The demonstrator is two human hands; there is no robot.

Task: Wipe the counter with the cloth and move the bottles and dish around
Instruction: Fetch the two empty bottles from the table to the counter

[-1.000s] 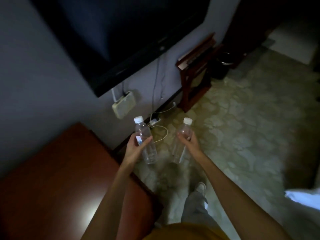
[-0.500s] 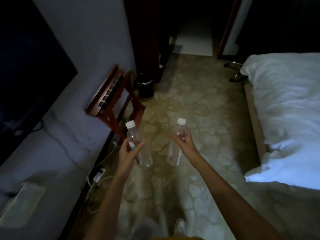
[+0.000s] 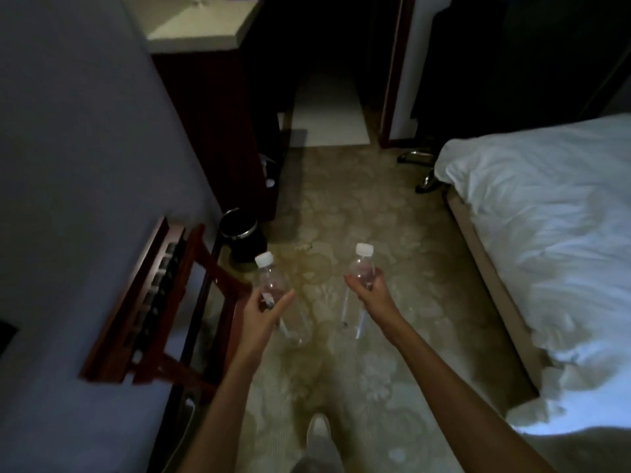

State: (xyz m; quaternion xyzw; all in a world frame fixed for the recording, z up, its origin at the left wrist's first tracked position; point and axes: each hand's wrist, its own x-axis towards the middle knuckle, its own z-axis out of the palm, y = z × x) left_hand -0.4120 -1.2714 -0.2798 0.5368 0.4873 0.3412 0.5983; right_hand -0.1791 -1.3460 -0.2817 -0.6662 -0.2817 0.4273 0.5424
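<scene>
While both hands hold bottles, a bin [image 3: 240,230], seemingly, stands ahead.

Two bottles are held out over the carpet [image 3: 341,216], the left bottle [image 3: 273,288] in the left hand [image 3: 261,315], the right bottle [image 3: 362,271] in the right hand [image 3: 370,291], apart from each other; a folding rack [image 3: 164,302] leans on the wall [image 3: 68,165] at left; a bin [image 3: 240,233] stands just beyond it; farther left-centre is a cabinet [image 3: 211,114] with a counter top [image 3: 201,29]; the bed [image 3: 546,233] lies right; a doorway [image 3: 327,107] is far.
</scene>
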